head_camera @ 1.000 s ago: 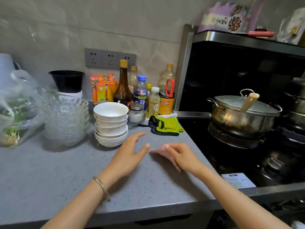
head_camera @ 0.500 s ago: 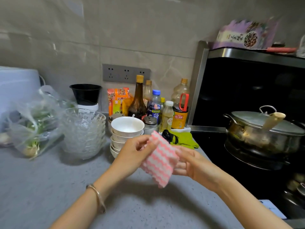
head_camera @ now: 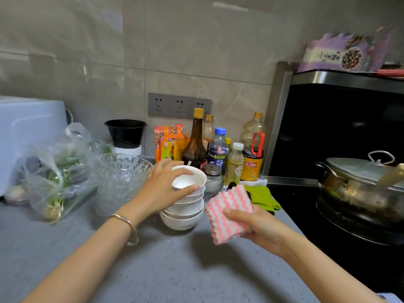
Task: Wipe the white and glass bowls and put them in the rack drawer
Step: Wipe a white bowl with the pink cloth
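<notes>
White bowls (head_camera: pixel 185 215) stand stacked at the frame's centre; the left hand (head_camera: pixel 162 189) grasps the top bowl (head_camera: pixel 189 179). The right hand (head_camera: pixel 254 226) holds a pink striped cloth (head_camera: pixel 227 212), lower right.

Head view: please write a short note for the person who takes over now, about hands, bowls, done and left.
Left hand grips the top white bowl of the white stack on the counter.
Right hand holds the striped cloth.
Glass bowls stand stacked just left of the white ones.
Done: cloth in hand, first bowl gripped.
Left: wipe all bowls, put them in the rack drawer, which is not in view.
</notes>
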Demonstrator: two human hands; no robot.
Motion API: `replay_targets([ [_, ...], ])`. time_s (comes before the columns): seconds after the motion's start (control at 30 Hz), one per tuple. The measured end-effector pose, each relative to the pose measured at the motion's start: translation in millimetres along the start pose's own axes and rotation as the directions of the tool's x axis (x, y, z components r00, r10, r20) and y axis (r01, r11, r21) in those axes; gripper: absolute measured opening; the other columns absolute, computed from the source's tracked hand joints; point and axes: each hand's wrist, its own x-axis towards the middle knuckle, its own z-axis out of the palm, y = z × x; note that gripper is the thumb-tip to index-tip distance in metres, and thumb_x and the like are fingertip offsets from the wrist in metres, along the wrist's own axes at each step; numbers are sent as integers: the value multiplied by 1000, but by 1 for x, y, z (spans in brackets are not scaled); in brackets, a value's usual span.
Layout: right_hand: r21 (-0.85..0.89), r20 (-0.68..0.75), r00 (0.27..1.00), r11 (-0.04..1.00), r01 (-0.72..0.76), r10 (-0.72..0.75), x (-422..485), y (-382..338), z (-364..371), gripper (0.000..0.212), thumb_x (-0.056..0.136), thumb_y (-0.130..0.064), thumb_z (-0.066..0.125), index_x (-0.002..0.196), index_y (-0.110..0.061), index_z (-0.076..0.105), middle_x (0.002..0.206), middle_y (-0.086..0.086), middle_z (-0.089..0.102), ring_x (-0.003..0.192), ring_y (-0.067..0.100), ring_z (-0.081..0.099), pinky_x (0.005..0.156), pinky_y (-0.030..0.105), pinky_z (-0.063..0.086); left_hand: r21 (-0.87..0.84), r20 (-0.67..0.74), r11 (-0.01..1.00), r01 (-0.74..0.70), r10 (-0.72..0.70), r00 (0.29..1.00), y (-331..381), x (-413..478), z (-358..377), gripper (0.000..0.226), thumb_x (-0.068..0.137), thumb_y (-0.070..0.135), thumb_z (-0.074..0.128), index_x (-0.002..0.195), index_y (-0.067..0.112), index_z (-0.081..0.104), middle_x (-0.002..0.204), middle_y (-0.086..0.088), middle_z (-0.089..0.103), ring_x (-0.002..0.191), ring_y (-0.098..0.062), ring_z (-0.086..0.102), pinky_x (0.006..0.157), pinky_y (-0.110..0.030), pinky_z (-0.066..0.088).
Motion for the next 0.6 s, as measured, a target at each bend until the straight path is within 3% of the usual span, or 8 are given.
replay_targets([
  [0.1, 21, -15, 999, 999, -40, 40, 5, 2, 0, 24, 82, -7, 67, 105, -2, 64, 92, 13, 74, 76, 20, 72, 67, 28, 59, -7, 143, 999, -45, 46, 989, -18, -4, 1, 35, 87, 53, 58, 114, 33, 66, 135, 11, 52, 132, -11, 33, 110, -33, 23],
  [0.2, 26, -28, 997, 998, -65, 66, 8, 5, 0, 27, 82, -7, 69, 108, -3, 62, 94, 14, 74, 78, 21, 73, 70, 28, 59, -63, 168, 995, -73, 83, 982, -25, -3, 2, 29, 90, 46, 56, 106, 26, 70, 109, 13, 63, 110, -5, 48, 100, -29, 40],
  [0.37, 23, -51, 995, 996, -81, 82, 5, 7, 3, 32, 81, -8, 69, 112, -3, 59, 94, 12, 75, 78, 20, 73, 66, 26, 58, -68, 193, 989, -133, 144, 971, -26, 3, 1, 27, 96, 40, 48, 96, 22, 68, 94, 10, 63, 96, -6, 51, 89, -31, 45],
  [0.43, 50, -54, 995, 996, -80, 83, 2, 6, 3, 34, 81, -7, 69, 113, -2, 59, 93, 12, 75, 77, 20, 73, 64, 26, 58, -78, 153, 986, -146, 156, 976, -26, 2, 4, 29, 97, 39, 46, 97, 19, 67, 99, 6, 65, 98, -7, 53, 90, -32, 45],
  [0.53, 152, -61, 996, 987, -49, 59, -2, 2, 0, 26, 83, -8, 66, 109, -2, 61, 91, 13, 75, 73, 19, 73, 60, 25, 58, -134, 36, 983, -125, 131, 991, -23, -1, 8, 31, 97, 34, 48, 118, 20, 65, 126, 5, 61, 124, -6, 40, 103, -28, 32],
  [0.6, 185, -75, 997, 982, -21, 35, -7, -3, -1, 22, 87, -17, 62, 106, -6, 64, 88, 9, 75, 70, 15, 72, 59, 24, 57, -185, -62, 974, -129, 119, 991, -14, -2, 8, 29, 97, 33, 48, 114, 20, 67, 122, 2, 63, 122, -8, 43, 102, -25, 27],
])
